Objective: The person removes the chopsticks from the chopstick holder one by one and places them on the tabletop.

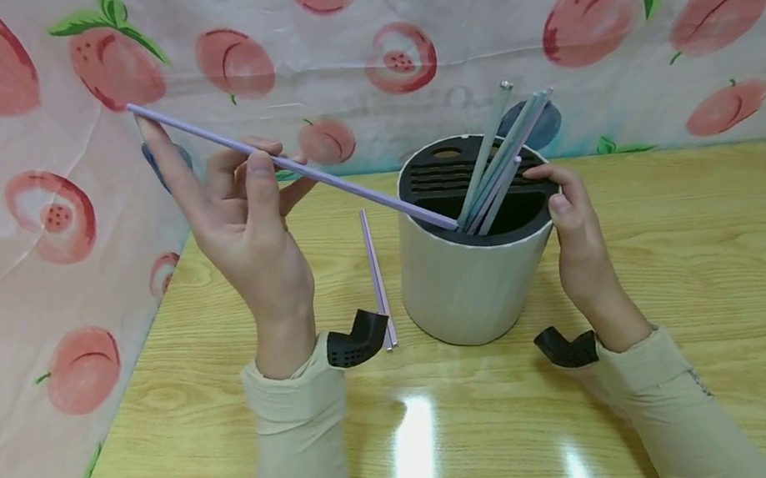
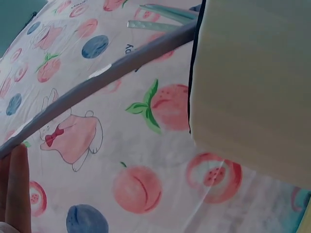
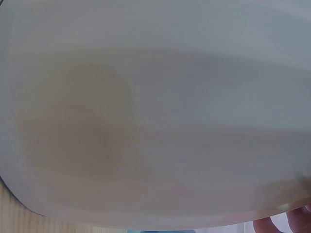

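A long lilac chopstick (image 1: 343,184) slants across my left hand (image 1: 248,228), pinched by the thumb against the fingers, index finger stretched along its upper end. The lower end reaches into the front opening of a cream utensil holder (image 1: 471,292) with a black slotted top. Several green and lilac chopsticks (image 1: 502,160) lean to the right inside it. My right hand (image 1: 585,264) grips the holder's right rim, thumb outside near the top edge. In the left wrist view the same chopstick (image 2: 112,70) meets the rim; the right wrist view is mostly holder wall (image 3: 170,121).
Two lilac chopsticks (image 1: 376,274) lie side by side on the wooden table (image 1: 721,258), left of the holder. A fruit-patterned cloth (image 1: 487,44) hangs behind and at the left. Black wrist camera mounts (image 1: 357,339) sit at both sleeve cuffs.
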{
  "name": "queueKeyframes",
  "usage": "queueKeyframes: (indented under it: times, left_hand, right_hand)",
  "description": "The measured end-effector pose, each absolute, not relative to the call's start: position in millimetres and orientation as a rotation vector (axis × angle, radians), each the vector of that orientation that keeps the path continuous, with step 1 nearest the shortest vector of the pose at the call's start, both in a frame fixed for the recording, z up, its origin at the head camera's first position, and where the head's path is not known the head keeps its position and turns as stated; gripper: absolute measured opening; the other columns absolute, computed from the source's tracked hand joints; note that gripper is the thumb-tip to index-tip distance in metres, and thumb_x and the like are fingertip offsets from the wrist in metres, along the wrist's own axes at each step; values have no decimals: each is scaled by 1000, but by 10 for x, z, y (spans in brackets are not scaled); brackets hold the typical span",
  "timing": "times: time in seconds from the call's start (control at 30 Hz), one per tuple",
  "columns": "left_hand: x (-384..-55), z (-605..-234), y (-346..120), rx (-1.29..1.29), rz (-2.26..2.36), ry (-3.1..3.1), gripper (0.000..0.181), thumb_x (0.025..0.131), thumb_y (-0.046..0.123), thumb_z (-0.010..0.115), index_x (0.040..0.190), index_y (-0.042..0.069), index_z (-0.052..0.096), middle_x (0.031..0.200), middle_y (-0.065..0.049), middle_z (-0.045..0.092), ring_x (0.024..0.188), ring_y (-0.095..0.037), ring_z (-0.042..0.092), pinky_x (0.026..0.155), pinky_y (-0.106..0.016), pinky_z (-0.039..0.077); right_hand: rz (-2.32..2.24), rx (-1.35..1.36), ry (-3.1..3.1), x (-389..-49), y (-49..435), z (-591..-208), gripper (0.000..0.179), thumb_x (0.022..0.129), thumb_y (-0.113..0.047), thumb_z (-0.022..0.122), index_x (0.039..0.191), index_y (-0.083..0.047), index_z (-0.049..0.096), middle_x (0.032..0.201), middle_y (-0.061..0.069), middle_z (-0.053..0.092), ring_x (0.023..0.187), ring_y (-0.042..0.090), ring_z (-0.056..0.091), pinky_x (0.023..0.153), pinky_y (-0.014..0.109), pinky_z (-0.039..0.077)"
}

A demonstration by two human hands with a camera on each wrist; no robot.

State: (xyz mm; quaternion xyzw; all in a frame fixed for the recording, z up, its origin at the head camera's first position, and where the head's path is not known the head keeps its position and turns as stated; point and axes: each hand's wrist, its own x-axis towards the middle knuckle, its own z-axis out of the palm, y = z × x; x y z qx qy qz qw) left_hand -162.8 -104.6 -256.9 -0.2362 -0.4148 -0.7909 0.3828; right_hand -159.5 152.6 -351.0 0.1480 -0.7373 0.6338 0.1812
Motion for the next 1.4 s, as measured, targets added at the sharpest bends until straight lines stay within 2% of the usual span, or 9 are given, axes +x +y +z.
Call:
queueKeyframes:
  times: [0.37, 0.6, 0.87, 1.0, 1.23, 1.4]
  left_hand:
    - [-1626, -2524, -1107, -597, -2031, -970, 80, 84, -8, 51, 143, 6, -2, 81, -23, 49, 70, -30, 55, 62, -48, 50]
    - [-1650, -2545, -1141, -589, -2022, -1005, 75, 84, -7, 52, 143, 4, 6, 81, -22, 49, 65, -27, 55, 57, -44, 51]
    - [-1736, -2638, -1188, -565, -1991, -1171, 69, 85, -5, 52, 142, 4, 15, 85, -21, 51, 67, -29, 57, 60, -46, 51]
    - [-1753, -2677, -1193, -530, -1960, -1358, 63, 87, -2, 53, 141, 5, 21, 87, -16, 53, 71, -28, 58, 61, -41, 52]
    - [-1820, -2777, -1173, -526, -2011, -1684, 50, 88, 2, 52, 136, 10, 38, 93, -16, 54, 70, -27, 60, 67, -39, 52]
    - [-1879, -2859, -1155, -468, -2028, -1825, 49, 88, 5, 54, 134, 15, 41, 96, -16, 54, 71, -26, 60, 68, -37, 52]
  right_hand:
    - [1876, 427, -2019, -1603, 1511, -3503, 37, 93, -29, 31, 125, -12, 42, 134, 7, 29, 124, 22, 25, 101, 36, 17]
    - [1888, 439, -2004, -1617, 1514, -3509, 37, 93, -29, 31, 124, -12, 42, 133, 7, 30, 122, 23, 26, 101, 35, 18]
    - [1903, 441, -1987, -1638, 1519, -3518, 37, 93, -29, 32, 124, -12, 42, 134, 6, 29, 124, 22, 24, 102, 36, 15]
    - [1908, 448, -1976, -1650, 1516, -3516, 37, 93, -29, 32, 124, -12, 43, 133, 7, 30, 122, 23, 25, 101, 35, 17]
    - [1921, 460, -1954, -1651, 1511, -3524, 36, 93, -28, 32, 123, -11, 43, 132, 7, 31, 121, 23, 26, 101, 34, 18]
    - [1940, 465, -1928, -1656, 1511, -3526, 36, 92, -27, 33, 122, -11, 44, 131, 8, 32, 121, 23, 27, 101, 35, 18]
